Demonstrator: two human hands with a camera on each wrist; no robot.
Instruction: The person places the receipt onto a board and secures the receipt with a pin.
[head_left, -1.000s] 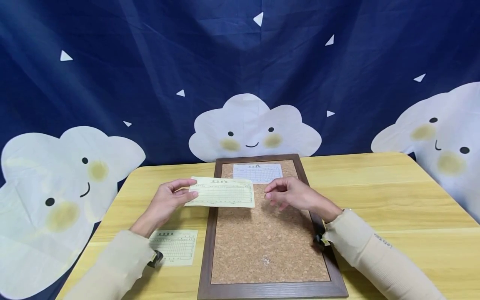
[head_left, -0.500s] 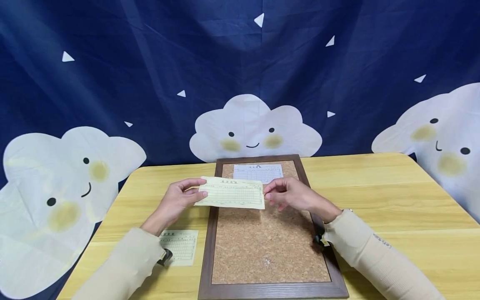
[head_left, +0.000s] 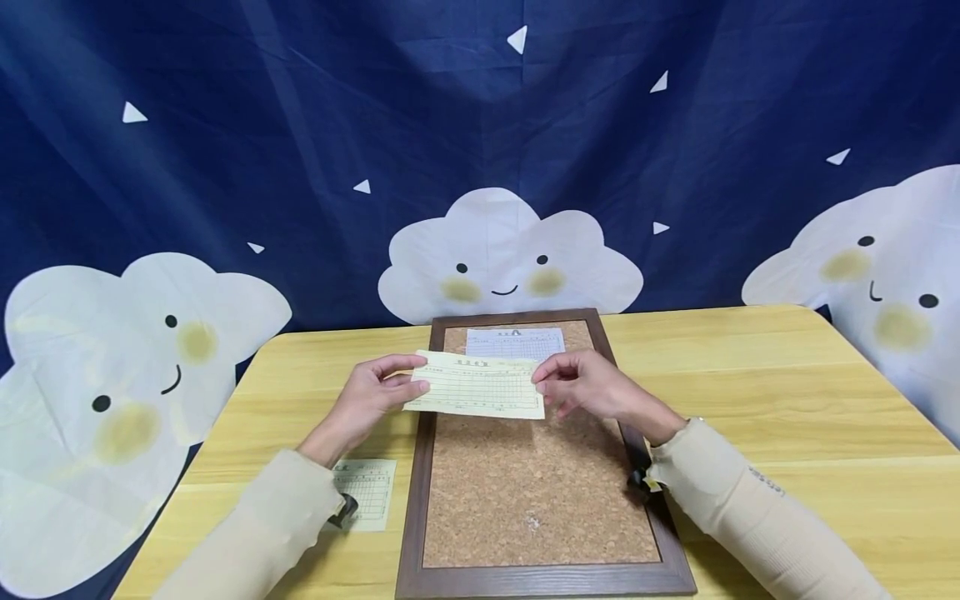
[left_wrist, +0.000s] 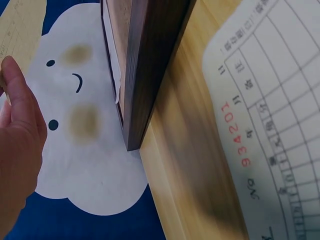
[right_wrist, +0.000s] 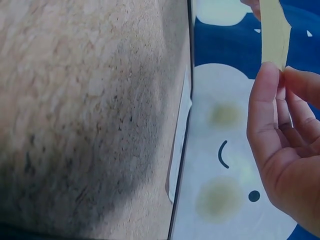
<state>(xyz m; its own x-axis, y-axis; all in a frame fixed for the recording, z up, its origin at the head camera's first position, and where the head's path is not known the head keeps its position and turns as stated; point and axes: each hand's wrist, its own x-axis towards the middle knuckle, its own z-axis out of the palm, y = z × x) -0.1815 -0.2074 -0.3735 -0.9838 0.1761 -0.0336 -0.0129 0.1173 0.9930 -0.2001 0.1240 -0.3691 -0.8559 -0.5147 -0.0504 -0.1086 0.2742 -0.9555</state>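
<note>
A pale yellow printed form point(head_left: 480, 387) is stretched between both hands above a framed cork board point(head_left: 536, 492). My left hand point(head_left: 367, 400) pinches its left end between thumb and fingers. At the other end my right hand point(head_left: 592, 387) pinches the right edge; the right wrist view shows thumb and fingertip meeting on the yellow paper point(right_wrist: 274, 37). Behind it, a white printed form point(head_left: 517, 343) lies at the top of the board, partly covered by the held sheet.
Another yellowish form point(head_left: 371, 496) with red numbers lies on the wooden table point(head_left: 787, 400) left of the board, partly under my left sleeve point(head_left: 262, 517). The board's dark brown frame point(head_left: 540, 581) rises above the table. A blue cloud-patterned curtain point(head_left: 480, 108) hangs behind.
My left hand has carried the yellow form rightward over the board. The right hand, earlier apart from it, now pinches its right edge.
</note>
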